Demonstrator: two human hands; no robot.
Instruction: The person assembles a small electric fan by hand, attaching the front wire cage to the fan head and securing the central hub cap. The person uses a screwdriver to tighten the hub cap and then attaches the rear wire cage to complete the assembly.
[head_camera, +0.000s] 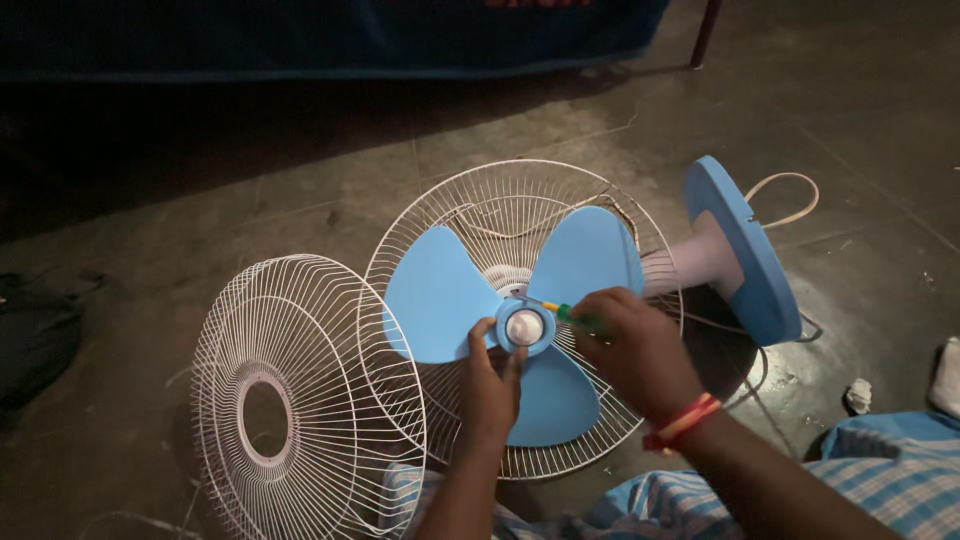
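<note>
Left hand (490, 385) pinches fan hub (525, 327); right hand (635, 345) is clamped on screwdriver (560, 310) beside it. Tip could slip, gouging blue blade (440, 295) or jabbing left fingers.

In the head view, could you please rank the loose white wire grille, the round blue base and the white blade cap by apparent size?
1. Loose white wire grille.
2. Round blue base, seen edge-on, so unsure.
3. White blade cap.

Light-blue fan blades (470, 300) (white hub cap), white wire guards (290, 400), blue-checked cloth (880, 480).
</note>
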